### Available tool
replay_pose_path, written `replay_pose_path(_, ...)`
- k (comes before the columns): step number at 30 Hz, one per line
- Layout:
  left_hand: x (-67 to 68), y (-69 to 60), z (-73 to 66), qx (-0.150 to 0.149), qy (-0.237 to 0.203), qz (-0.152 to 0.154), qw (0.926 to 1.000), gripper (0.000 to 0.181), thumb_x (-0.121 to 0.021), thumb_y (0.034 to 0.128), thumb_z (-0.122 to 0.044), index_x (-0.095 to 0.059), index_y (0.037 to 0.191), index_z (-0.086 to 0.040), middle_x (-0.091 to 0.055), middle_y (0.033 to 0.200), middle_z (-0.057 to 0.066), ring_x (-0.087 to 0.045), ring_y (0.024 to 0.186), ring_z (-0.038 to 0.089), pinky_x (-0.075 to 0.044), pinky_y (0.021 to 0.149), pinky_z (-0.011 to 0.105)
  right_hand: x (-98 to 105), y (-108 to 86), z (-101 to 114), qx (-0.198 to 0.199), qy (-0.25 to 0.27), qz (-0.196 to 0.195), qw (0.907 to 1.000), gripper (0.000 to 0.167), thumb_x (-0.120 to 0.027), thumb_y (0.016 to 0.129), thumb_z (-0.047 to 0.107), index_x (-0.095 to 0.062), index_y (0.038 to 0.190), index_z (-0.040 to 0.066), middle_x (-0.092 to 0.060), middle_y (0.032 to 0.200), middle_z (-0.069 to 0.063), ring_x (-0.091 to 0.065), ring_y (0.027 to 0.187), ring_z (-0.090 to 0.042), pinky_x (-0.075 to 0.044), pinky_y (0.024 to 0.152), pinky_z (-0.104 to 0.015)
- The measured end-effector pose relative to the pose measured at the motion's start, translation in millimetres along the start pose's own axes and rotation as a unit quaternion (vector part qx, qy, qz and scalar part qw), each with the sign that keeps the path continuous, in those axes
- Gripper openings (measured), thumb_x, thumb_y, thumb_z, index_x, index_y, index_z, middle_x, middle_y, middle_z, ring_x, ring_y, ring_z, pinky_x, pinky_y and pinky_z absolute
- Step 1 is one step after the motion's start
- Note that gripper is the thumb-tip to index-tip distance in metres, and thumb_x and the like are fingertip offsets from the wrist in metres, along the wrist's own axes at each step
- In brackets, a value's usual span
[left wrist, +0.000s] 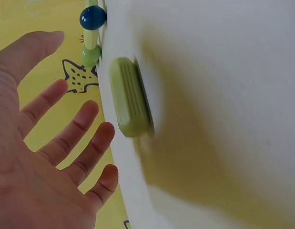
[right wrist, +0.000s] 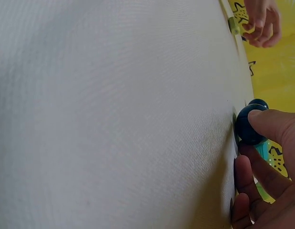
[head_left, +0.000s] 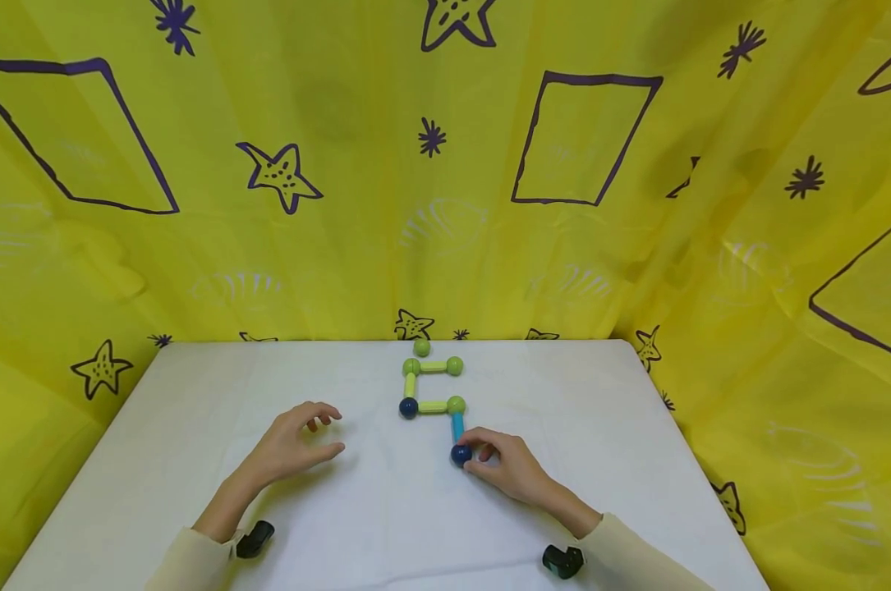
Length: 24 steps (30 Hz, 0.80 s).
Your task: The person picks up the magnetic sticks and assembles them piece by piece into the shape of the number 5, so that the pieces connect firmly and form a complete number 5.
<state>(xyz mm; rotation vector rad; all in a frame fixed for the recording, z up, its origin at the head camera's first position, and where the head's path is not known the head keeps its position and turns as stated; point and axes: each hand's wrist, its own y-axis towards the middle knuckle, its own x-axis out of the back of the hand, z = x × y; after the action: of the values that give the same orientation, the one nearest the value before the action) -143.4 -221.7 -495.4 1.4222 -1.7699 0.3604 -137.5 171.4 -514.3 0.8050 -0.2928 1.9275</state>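
Observation:
My right hand (head_left: 510, 466) pinches a dark blue ball (head_left: 461, 455) between thumb and fingers, at the near end of a light blue rod (head_left: 457, 427). That rod's far end meets a green ball (head_left: 456, 404). From there a yellow-green rod (head_left: 434, 407) runs left to another dark blue ball (head_left: 409, 408). A second yellow-green rod (head_left: 411, 386) leads back to a green ball (head_left: 411, 367), and a third (head_left: 434, 367) goes right to one more green ball (head_left: 455, 366). My left hand (head_left: 293, 443) hovers over the table, fingers spread, holding nothing. Near it lies a loose green rod (left wrist: 130, 97), hidden in the head view.
A single green ball (head_left: 421, 347) lies near the back edge of the white-covered table (head_left: 563, 386). Yellow curtains (head_left: 342, 246) with dark drawings hang behind and at both sides. Dark wrist cameras (head_left: 256, 539) sit at the sleeves.

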Motion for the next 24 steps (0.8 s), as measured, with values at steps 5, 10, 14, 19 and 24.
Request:
replay_pose_path(5,5.9,-6.7,6.6,-0.013,0.015,0.015,0.9997,0.037,-0.089,0.0784,-0.022,-0.068,0.108,-0.015,-0.065,0.093,-0.001,-0.056,0.082,0.018,-0.047,0.073,0.032,0.8,-0.1,-0.1,-0.005,0.000,0.002,1.0000,0.032,-0.078,0.092,0.012,-0.071,0.121,0.021,-0.071,0.111,0.010,-0.059,0.082,-0.006,-0.051,0.076,-0.027)
replay_pose_path(10,9.7,-10.6,10.4,-0.007,0.016,0.036,0.9992,0.036,-0.090,0.0771,-0.018,-0.068,0.105,-0.014,-0.063,0.090,-0.003,-0.053,0.078,0.014,-0.045,0.070,0.030,1.7,0.1,1.3,-0.010,0.001,0.005,0.9999,0.032,-0.078,0.092,0.013,-0.071,0.122,0.021,-0.071,0.111,0.011,-0.059,0.083,-0.006,-0.051,0.076,-0.027)
replay_pose_path(14,11.6,-11.2,12.4,0.001,0.014,0.058,0.9982,0.035,-0.088,0.0756,-0.009,-0.067,0.104,-0.014,-0.061,0.089,-0.005,-0.051,0.077,0.013,-0.044,0.069,0.028,1.7,0.0,2.1,-0.014,0.000,0.006,0.9999,0.032,-0.078,0.092,0.013,-0.070,0.122,0.021,-0.071,0.110,0.011,-0.059,0.083,-0.006,-0.051,0.077,-0.027)
replay_pose_path(19,12.5,-10.2,13.9,-0.010,0.005,0.077,0.9970,0.033,-0.083,0.0762,0.002,-0.068,0.100,-0.014,-0.061,0.087,-0.004,-0.052,0.077,0.013,-0.045,0.069,0.028,1.3,0.0,1.8,-0.014,0.001,0.004,0.9999,0.032,-0.078,0.092,0.013,-0.071,0.122,0.021,-0.071,0.109,0.011,-0.059,0.083,-0.007,-0.051,0.076,-0.027)
replay_pose_path(24,12.9,-8.2,14.4,-0.008,-0.008,0.092,0.9957,0.029,-0.079,0.0779,0.006,-0.068,0.095,-0.015,-0.061,0.083,-0.006,-0.052,0.076,0.011,-0.044,0.068,0.027,1.1,-0.1,1.4,-0.013,0.001,0.003,0.9999,0.032,-0.078,0.092,0.013,-0.070,0.122,0.021,-0.071,0.110,0.011,-0.059,0.083,-0.006,-0.051,0.076,-0.027)
